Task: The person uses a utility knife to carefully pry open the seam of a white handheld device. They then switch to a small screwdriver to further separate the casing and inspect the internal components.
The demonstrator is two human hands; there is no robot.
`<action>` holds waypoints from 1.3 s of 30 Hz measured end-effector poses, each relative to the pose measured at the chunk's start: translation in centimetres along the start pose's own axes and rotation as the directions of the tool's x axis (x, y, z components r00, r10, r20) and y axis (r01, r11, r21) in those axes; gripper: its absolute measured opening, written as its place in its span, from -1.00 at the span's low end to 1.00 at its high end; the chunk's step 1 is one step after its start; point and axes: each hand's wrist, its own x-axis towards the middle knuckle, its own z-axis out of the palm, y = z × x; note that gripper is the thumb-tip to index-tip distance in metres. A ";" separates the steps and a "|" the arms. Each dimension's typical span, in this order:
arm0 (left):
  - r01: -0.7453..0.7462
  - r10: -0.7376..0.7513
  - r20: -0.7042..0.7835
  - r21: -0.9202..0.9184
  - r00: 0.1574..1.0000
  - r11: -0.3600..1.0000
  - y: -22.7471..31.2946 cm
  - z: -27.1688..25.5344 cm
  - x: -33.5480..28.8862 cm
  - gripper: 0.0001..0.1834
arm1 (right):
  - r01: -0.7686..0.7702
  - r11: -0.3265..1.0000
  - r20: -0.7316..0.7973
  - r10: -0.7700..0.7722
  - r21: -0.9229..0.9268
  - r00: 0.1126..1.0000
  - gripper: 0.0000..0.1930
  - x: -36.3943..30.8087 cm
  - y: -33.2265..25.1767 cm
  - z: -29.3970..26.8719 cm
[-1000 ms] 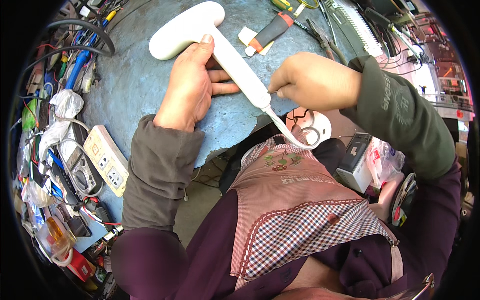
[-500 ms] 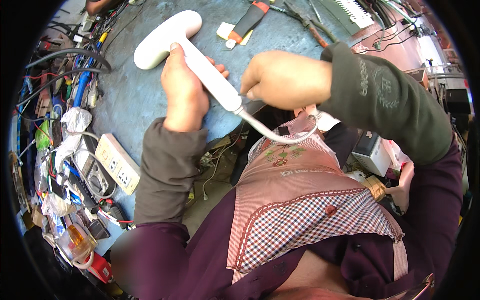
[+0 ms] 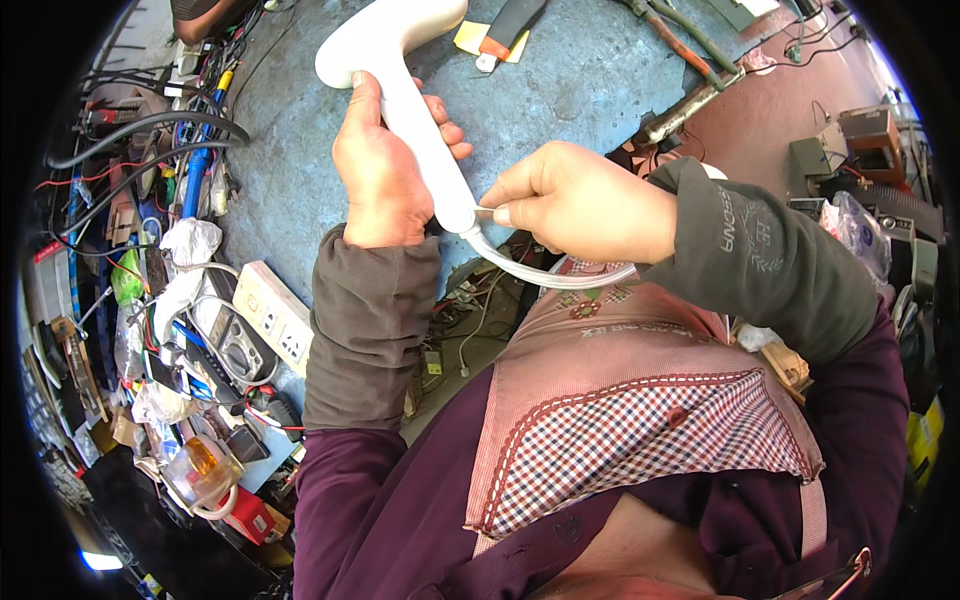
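Note:
A white handheld device (image 3: 425, 140) with a wide T-shaped head and a long straight handle lies slanted across my left hand (image 3: 380, 165). My left thumb rests on top near the head and the fingers wrap beneath the handle. A white cable (image 3: 540, 273) leaves the handle's lower end and curves right, under my right wrist. At that end my right hand (image 3: 590, 200) pinches a thin metal piece (image 3: 484, 209) between thumb and forefinger. It reaches the handle's side; whether it is a tool's tip or a pin I cannot make out.
A blue worktop (image 3: 290, 130) carries an orange-and-black cutter (image 3: 505, 35) on yellow paper and red-and-green-handled pliers (image 3: 690, 45). On the left are a power strip (image 3: 273, 315), a multimeter (image 3: 235, 350) and tangled cables. Several boxy devices (image 3: 870, 140) stand at the far right.
The view has shifted, so the bench appears lower and further right. The device is held a little more upright. My right thumb and forefinger now press the thin metal piece against the handle's cable end.

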 end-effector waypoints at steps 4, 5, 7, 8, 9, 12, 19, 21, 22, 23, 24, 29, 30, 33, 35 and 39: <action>0.013 -0.012 -0.010 0.020 1.000 1.000 0.3 0.5 -0.1 -0.39 | 0.016 0.998 0.012 -0.017 0.055 1.000 -0.74 -0.3 -0.6 -0.4; 0.019 -0.018 -0.014 0.022 1.000 1.000 0.3 0.8 -0.1 -0.41 | 0.161 0.975 -0.028 -0.167 -0.154 0.986 -0.76 -0.2 -0.4 -0.5; 0.023 -0.021 -0.043 0.028 0.999 0.999 0.3 1.3 -0.3 -0.42 | 0.375 0.746 -0.013 -0.457 -0.551 0.890 -0.79 0.0 0.1 -0.6; 0.020 -0.018 -0.080 0.030 0.997 0.999 0.1 1.1 -0.5 -0.43 | 0.325 0.685 0.047 -0.391 -0.652 0.919 -0.80 -0.2 -1.0 -0.5; 0.015 -0.013 -0.108 0.024 0.994 1.000 -0.1 1.1 -0.4 -0.43 | 0.273 0.602 0.093 -0.313 -0.750 0.945 -0.81 -0.6 -3.2 -0.6; -0.016 0.024 -0.180 0.049 0.983 0.999 -0.4 0.7 -0.6 -0.38 | 0.123 0.427 0.136 0.000 -0.896 0.991 -0.83 0.4 -5.9 1.3; -0.101 0.103 -0.161 0.025 0.982 0.995 -0.8 1.3 -0.4 -0.42 | 0.103 0.056 0.103 -0.008 -0.993 0.995 -0.82 -2.6 -12.6 3.1; -0.133 0.131 -0.180 0.001 0.975 0.991 -0.9 0.7 -0.4 -0.42 | 0.138 0.017 0.138 -0.011 -0.990 0.990 -0.82 -1.8 -12.9 3.3; -0.153 0.149 -0.167 -0.011 0.975 0.988 -1.1 0.9 -0.4 -0.42 | 0.201 0.113 0.208 0.047 -0.973 0.977 -0.84 -0.4 -11.4 2.3; -0.160 0.158 -0.180 0.004 0.971 0.987 -1.1 0.7 -0.2 -0.43 | 0.262 0.224 0.293 0.116 -0.939 0.949 -0.85 1.4 -10.4 1.1; -0.168 0.170 -0.145 0.025 0.975 0.985 -1.2 1.5 0.1 -0.43 | 0.217 0.235 0.256 0.149 -0.947 0.955 -0.85 1.4 -10.2 0.7; -0.180 0.183 -0.126 0.032 0.975 0.983 -1.4 0.7 0.0 -0.41 | 0.151 0.386 0.172 0.020 -0.910 0.985 -0.82 0.9 -8.7 -0.3; -0.169 0.171 -0.117 0.028 0.978 0.985 -1.4 0.7 0.0 -0.40 | 0.157 0.498 0.210 0.051 -0.853 0.976 -0.79 1.1 -7.8 -1.3; -0.125 0.130 -0.116 0.051 0.985 0.991 -1.0 0.9 -0.2 -0.37 | 0.131 0.613 0.140 -0.032 -0.779 0.990 -0.72 0.6 -5.0 -1.6; -0.079 0.087 -0.140 0.063 0.986 0.995 -0.8 1.1 -0.2 -0.36 | 0.206 0.720 0.117 -0.172 -0.662 0.978 -0.73 0.4 -3.2 -1.6; 0.008 0.000 -0.136 0.054 0.991 0.998 -0.6 0.6 -0.2 -0.35 | 0.265 0.832 0.040 -0.282 -0.487 0.959 -0.73 0.0 -0.4 -1.3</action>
